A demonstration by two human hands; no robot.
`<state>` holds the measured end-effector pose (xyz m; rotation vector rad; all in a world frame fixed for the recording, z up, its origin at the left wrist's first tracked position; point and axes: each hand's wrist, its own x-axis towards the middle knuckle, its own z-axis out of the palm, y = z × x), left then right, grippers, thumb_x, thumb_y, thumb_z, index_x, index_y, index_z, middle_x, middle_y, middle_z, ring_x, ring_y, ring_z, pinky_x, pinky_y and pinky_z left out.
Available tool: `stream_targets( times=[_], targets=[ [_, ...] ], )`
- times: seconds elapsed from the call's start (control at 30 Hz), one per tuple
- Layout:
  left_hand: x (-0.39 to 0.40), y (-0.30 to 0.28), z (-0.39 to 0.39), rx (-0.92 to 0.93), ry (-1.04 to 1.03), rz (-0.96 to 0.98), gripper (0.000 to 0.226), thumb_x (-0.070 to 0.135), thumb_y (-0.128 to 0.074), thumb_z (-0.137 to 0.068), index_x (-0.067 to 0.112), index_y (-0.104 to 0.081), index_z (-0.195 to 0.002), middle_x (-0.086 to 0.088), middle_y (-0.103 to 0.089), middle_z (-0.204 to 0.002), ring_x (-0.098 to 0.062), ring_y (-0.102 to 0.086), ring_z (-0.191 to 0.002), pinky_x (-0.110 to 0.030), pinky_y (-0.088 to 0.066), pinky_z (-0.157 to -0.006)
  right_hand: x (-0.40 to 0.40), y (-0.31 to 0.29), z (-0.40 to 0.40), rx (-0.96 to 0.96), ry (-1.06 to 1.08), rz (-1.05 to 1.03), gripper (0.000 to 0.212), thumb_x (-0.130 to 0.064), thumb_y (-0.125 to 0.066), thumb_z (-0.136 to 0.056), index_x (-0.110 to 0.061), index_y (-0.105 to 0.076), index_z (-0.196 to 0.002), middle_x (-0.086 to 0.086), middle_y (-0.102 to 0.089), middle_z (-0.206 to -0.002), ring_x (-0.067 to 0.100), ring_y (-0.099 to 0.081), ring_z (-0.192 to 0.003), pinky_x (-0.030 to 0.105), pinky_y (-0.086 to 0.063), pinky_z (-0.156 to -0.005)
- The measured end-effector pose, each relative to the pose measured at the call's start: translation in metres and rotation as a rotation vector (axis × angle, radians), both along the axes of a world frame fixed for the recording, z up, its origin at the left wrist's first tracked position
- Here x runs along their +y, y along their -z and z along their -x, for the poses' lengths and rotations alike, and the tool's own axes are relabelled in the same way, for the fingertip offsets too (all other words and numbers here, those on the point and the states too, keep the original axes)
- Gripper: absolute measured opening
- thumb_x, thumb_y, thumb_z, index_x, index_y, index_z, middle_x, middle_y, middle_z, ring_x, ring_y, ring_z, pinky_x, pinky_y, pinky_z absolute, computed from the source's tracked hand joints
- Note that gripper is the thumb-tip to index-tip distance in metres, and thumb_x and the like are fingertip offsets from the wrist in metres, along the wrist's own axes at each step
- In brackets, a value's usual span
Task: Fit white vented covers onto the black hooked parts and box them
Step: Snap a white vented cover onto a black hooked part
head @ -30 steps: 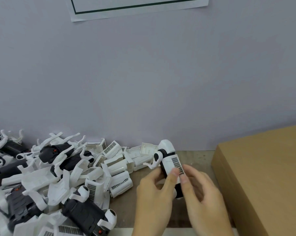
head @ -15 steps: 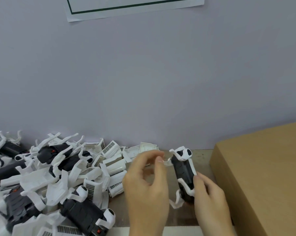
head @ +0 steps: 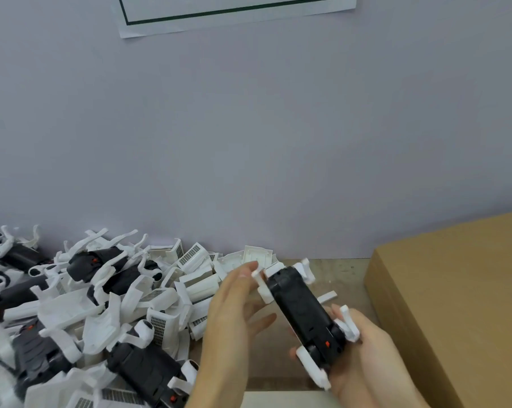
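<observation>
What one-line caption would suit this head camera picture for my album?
Right hand grips a black hooked part; open left hand touches its white hook, between a parts pile and a cardboard box.

Green-bordered paper sheet on grey wall; worn tabletop.

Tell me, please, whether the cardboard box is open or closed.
Closed: the cardboard box shows one unbroken flat brown top.

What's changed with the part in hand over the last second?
The black hooked part, held cover-up by both hands a second ago, is now turned black side up, gripped by the right hand; the left hand has opened beside it. The pile and cardboard box stayed put.
</observation>
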<state>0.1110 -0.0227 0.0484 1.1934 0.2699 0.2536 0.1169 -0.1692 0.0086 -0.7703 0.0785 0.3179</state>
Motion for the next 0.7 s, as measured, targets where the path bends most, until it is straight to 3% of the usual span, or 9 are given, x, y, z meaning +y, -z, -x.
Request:
stream_targets(
  times=[0.07, 0.17, 0.2, 0.27, 0.37, 0.57, 0.7],
  targets=[
    [0.011, -0.003, 0.002, 0.009, 0.037, 0.074, 0.041, 0.040, -0.056, -0.084, 0.013, -0.073, -0.111, -0.009, -0.077, -0.107, -0.027, -0.074, -0.098, -0.051, -0.055, -0.089, 0.001, -0.011, -0.007, 0.072, -0.010, 0.229, 0.031, -0.006, -0.044, -0.101, 0.011, -0.063, -0.084, 0.027, -0.057, -0.071, 0.034, -0.053, -0.062, 0.040, -0.045, -0.060],
    [0.025, -0.006, 0.003, 0.020, 0.137, 0.032, 0.048, 0.044, -0.058, -0.076, 0.009, -0.077, -0.103, -0.010, -0.078, -0.102, -0.021, -0.076, -0.086, -0.043, -0.054, -0.078, -0.009, -0.021, 0.000, -0.251, 0.067, 0.524, 0.014, -0.014, -0.067, -0.085, -0.016, -0.079, -0.094, 0.014, -0.071, -0.084, 0.028, -0.066, -0.074, 0.035, -0.048, -0.067],
    [0.027, -0.006, 0.004, 0.024, 0.166, 0.000, 0.047, 0.044, -0.060, -0.075, 0.010, -0.079, -0.100, -0.010, -0.078, -0.100, -0.022, -0.076, -0.084, -0.041, -0.056, -0.073, -0.012, -0.021, 0.001, -0.369, 0.078, 0.656, 0.023, -0.018, -0.077, -0.074, -0.026, -0.078, -0.096, 0.004, -0.073, -0.086, 0.022, -0.068, -0.078, 0.030, -0.050, -0.070],
    [0.026, -0.004, 0.006, 0.047, 0.221, -0.085, 0.044, 0.044, -0.064, -0.073, 0.014, -0.079, -0.102, -0.009, -0.078, -0.099, -0.025, -0.075, -0.084, -0.040, -0.060, -0.070, -0.016, -0.024, 0.005, -0.585, 0.129, 0.844, 0.033, -0.021, -0.074, -0.067, -0.039, -0.075, -0.095, -0.007, -0.073, -0.090, 0.011, -0.068, -0.084, 0.018, -0.051, -0.071],
    [0.024, -0.001, 0.006, 0.057, 0.292, -0.123, 0.035, 0.038, -0.066, -0.073, 0.019, -0.079, -0.100, -0.012, -0.076, -0.096, -0.024, -0.071, -0.077, -0.030, -0.055, -0.062, -0.012, -0.030, 0.010, -0.817, 0.221, 0.874, 0.033, -0.015, -0.071, -0.067, -0.037, -0.073, -0.092, -0.009, -0.069, -0.097, 0.012, -0.065, -0.091, 0.010, -0.048, -0.073],
    [0.029, 0.004, 0.004, -0.028, 0.234, -0.062, 0.039, 0.029, -0.064, -0.078, 0.003, -0.072, -0.106, -0.016, -0.072, -0.092, -0.022, -0.063, -0.073, -0.025, -0.051, -0.057, -0.010, -0.030, 0.009, -0.934, 0.275, 1.074, 0.045, -0.012, -0.073, -0.064, -0.033, -0.070, -0.104, -0.017, -0.065, -0.112, 0.007, -0.060, -0.109, 0.005, -0.041, -0.086],
    [0.028, 0.003, 0.003, -0.076, 0.132, -0.019, 0.026, 0.017, -0.058, -0.090, 0.006, -0.070, -0.110, -0.015, -0.071, -0.096, -0.022, -0.064, -0.075, -0.027, -0.052, -0.059, -0.011, -0.021, 0.006, -0.974, 0.362, 1.330, 0.059, -0.008, -0.077, -0.072, -0.042, -0.059, -0.117, -0.026, -0.056, -0.120, 0.003, -0.055, -0.115, 0.014, -0.042, -0.090]
  ],
)
